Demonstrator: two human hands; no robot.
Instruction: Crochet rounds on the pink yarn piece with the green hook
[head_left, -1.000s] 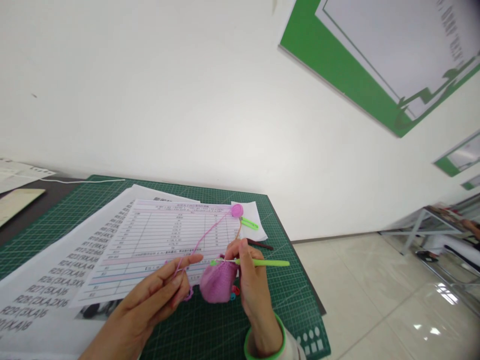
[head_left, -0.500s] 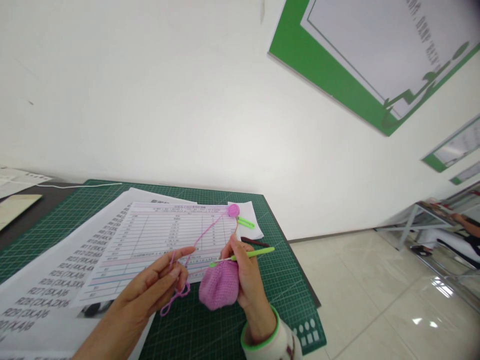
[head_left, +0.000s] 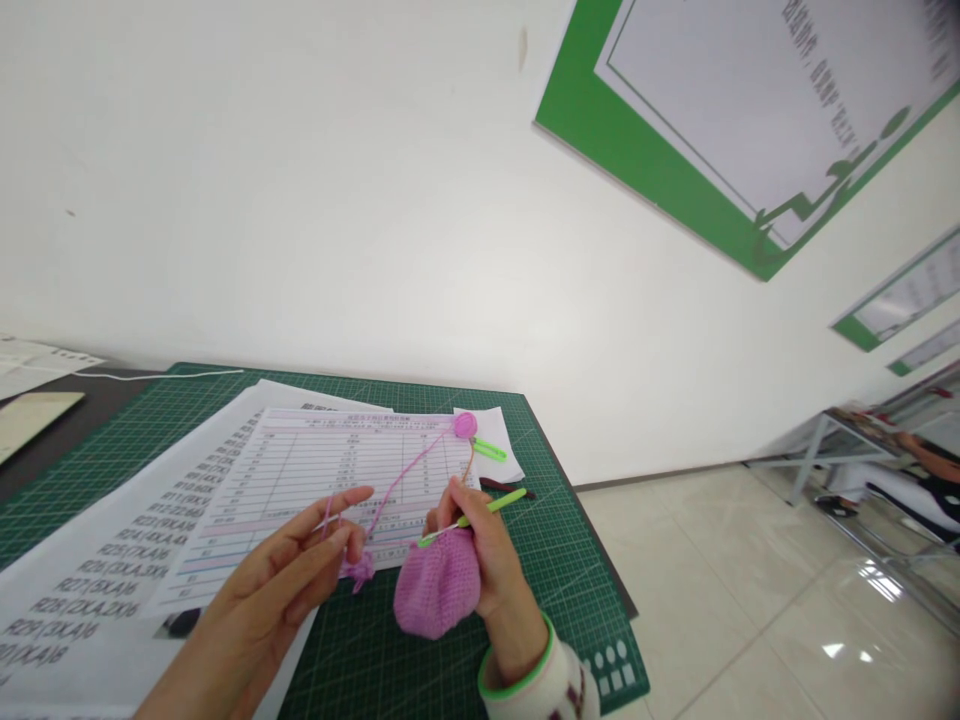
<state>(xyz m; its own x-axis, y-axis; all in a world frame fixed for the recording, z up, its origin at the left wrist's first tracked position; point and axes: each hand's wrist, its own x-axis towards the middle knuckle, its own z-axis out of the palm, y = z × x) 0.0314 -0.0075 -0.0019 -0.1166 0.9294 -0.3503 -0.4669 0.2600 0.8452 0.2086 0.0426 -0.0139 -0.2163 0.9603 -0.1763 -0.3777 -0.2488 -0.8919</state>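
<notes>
Right hand (head_left: 480,575), fingers (head_left: 457,497) closed around a green crochet hook (head_left: 480,517), its tip at the rim of a pink crocheted pouch (head_left: 436,590), the pouch touching the hand and hanging just over a green cutting mat (head_left: 577,590) on the table (head_left: 45,440). Left hand (head_left: 281,580) raised just beside the pouch, fingers (head_left: 337,510) half-curled, pink yarn (head_left: 409,470) crossing them, any grip on it impossible to tell. Yarn running up over a printed chart (head_left: 330,460) to a round pink bobbin (head_left: 465,425), beside a lime-green clip (head_left: 490,450) on a white paper square (head_left: 504,440). Under the chart, a larger printed sheet (head_left: 150,520) with rows of pattern codes.
</notes>
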